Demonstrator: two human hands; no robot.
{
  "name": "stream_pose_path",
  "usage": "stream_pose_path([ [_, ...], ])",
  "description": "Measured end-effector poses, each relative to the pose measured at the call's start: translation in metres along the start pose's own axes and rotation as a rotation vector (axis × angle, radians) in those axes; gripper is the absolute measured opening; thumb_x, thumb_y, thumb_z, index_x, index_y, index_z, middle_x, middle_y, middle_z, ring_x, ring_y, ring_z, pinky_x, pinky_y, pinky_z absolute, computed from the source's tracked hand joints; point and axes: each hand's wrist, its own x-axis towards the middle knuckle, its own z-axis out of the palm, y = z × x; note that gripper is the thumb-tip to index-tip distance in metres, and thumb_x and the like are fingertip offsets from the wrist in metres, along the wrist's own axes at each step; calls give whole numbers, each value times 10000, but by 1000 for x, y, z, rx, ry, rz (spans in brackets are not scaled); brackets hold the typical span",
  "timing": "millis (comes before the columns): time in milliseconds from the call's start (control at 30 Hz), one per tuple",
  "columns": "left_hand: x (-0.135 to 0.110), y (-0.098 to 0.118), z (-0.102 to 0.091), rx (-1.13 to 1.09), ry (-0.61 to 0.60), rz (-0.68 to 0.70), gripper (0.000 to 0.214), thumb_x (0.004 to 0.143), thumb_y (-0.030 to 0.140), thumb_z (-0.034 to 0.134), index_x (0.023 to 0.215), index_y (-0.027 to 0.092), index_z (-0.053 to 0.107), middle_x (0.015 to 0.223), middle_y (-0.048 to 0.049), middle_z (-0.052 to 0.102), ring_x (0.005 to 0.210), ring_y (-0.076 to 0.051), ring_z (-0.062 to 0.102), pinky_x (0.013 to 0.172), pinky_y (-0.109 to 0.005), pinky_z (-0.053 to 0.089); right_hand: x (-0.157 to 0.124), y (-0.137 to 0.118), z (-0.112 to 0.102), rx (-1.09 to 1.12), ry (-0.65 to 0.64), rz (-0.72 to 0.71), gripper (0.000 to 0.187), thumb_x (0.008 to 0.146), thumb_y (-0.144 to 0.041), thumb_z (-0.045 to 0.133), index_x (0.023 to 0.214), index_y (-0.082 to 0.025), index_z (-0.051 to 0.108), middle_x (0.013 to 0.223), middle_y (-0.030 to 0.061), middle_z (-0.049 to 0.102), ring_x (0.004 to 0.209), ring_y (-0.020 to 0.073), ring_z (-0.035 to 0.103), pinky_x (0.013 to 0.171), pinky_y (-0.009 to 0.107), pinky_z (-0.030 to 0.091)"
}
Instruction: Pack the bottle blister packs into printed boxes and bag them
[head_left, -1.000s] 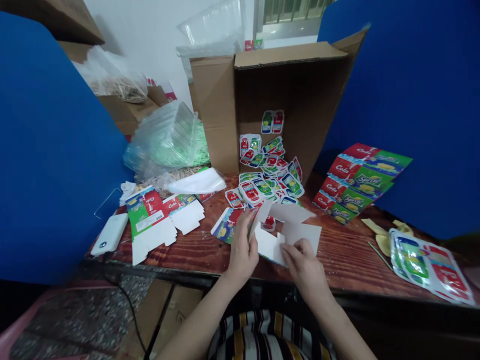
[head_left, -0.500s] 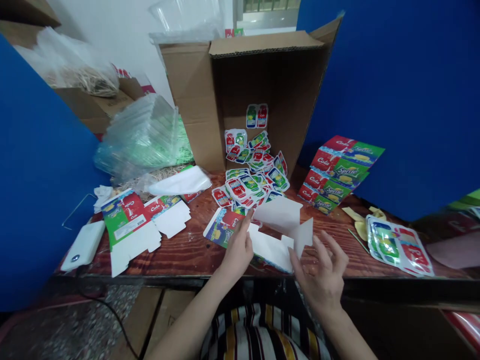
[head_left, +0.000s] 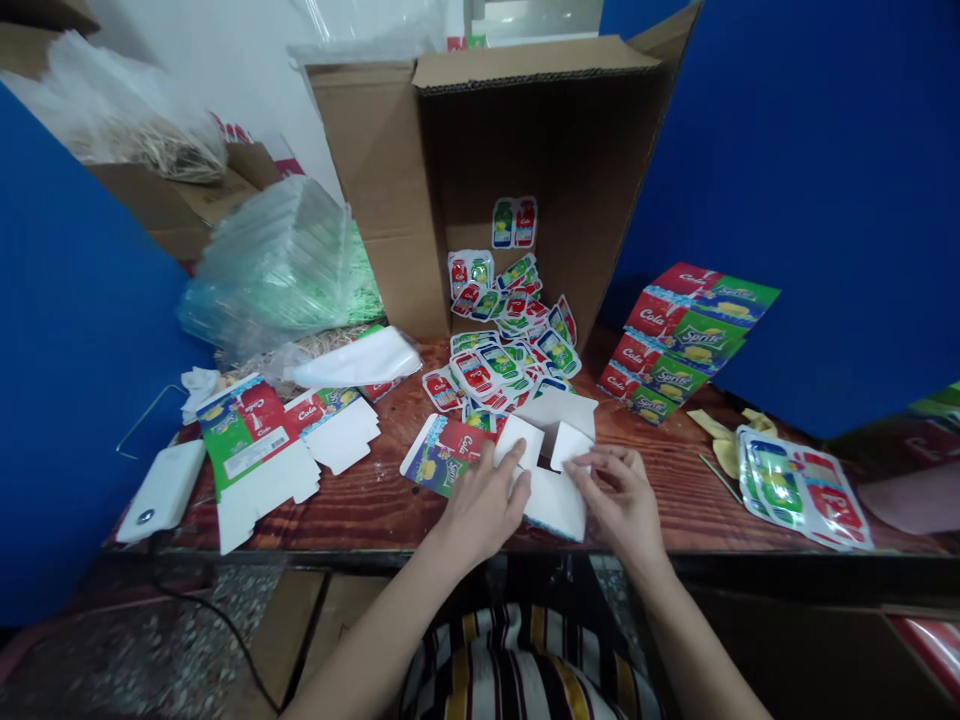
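Note:
In front of me stands a small printed carton (head_left: 556, 503), its white inside facing up and its end flaps folded inward. My left hand (head_left: 484, 505) is closed at the left end of it, fingertips on the left flap (head_left: 523, 440). At the right end my right hand (head_left: 621, 500) pinches beside the right flap (head_left: 570, 445) with thumb and finger. The back flap (head_left: 559, 404) stands up behind. A flat Cola and Sprite carton piece (head_left: 442, 455) lies left of the carton, partly under my left hand.
Behind is a large cardboard box (head_left: 382, 200) on its side, spilling many Cola and Sprite pouches (head_left: 495, 370). Flattened cartons (head_left: 255, 430) and a white power bank (head_left: 165, 490) lie left. Stacked cartons (head_left: 667, 350) and larger pouches (head_left: 802, 487) are right.
Both end flaps have been folded inward over the carton. My right hand has moved up and left onto the right end, and its fingers have closed. My left hand has stayed at the left end.

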Motion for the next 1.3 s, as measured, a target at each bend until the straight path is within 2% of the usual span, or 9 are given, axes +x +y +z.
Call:
stream_pose_path([
  [100, 11, 4, 2, 38, 61, -73, 459, 968, 380, 272, 1327, 273, 537, 1201, -148, 584, 897, -285, 671, 820, -433, 508, 12, 8, 11, 152, -55, 170, 800, 671, -391, 757, 1363, -223, 391, 1251, 129, 478, 1061, 245, 550, 822, 387, 519],
  [167, 19, 4, 5, 48, 87, -145, 399, 946, 344, 362, 1240, 272, 622, 1067, -143, 646, 831, -284, 677, 764, -413, 517, 16, 13, 16, 246, -135, 235, 1009, 671, -357, 743, 1468, -213, 140, 1313, 160, 462, 1055, 242, 570, 830, 396, 518],
  [300, 29, 1, 7, 42, 106, -225, 306, 864, 275, 544, 1131, 267, 695, 924, -134, 694, 813, -279, 671, 746, -385, 517, 19, 19, 15, 204, -298, 196, 838, 712, -300, 683, 1429, -200, 259, 1250, 136, 550, 1032, 248, 592, 857, 404, 500],
  [433, 32, 1, 7, 75, 107, -243, 297, 846, 234, 563, 1107, 261, 701, 896, -129, 693, 796, -275, 671, 744, -392, 517, 22, 22, 12, 30, -308, 84, 785, 721, -293, 672, 1408, -210, 301, 1247, 121, 555, 1055, 255, 583, 897, 424, 477],
  [633, 30, -3, 12, 4, 105, -204, 309, 855, 199, 513, 1100, 260, 691, 1018, -122, 624, 847, -280, 660, 776, -410, 507, 24, 11, 9, -93, -267, -208, 617, 780, -343, 654, 1331, -213, 409, 1283, 124, 503, 1187, 263, 496, 980, 440, 419],
  [800, 20, -13, 15, -193, 162, -112, 295, 852, 135, 465, 1091, 213, 618, 1066, -94, 585, 955, -235, 628, 848, -358, 485, 21, -5, -4, -99, -425, -484, 367, 862, -468, 575, 1146, -237, 585, 1358, 107, 470, 1254, 279, 432, 1023, 459, 369],
  [933, 14, -18, 17, -323, 208, -91, 323, 858, 129, 454, 1177, 179, 458, 1165, -118, 578, 1091, -248, 577, 910, -386, 459, 24, -10, -1, -259, -462, -402, 300, 906, -451, 506, 1087, -232, 605, 1290, 102, 528, 1191, 279, 468, 983, 451, 392],
  [1100, 12, -19, 24, -396, 225, -84, 342, 903, 162, 389, 1245, 177, 390, 1265, -147, 541, 1134, -259, 563, 938, -423, 445, 30, -16, 17, -544, -448, -329, 645, 850, -373, 597, 1426, -198, 366, 1139, 141, 553, 1062, 314, 490, 888, 456, 435],
  [1300, 11, -22, 28, -427, 212, -143, 347, 922, 193, 378, 1267, 157, 383, 1231, -161, 580, 1066, -266, 609, 900, -424, 468, 29, -29, 32, -851, -467, -292, 609, 827, -334, 638, 1384, -197, 435, 1158, 165, 544, 1039, 342, 466, 780, 440, 474],
])
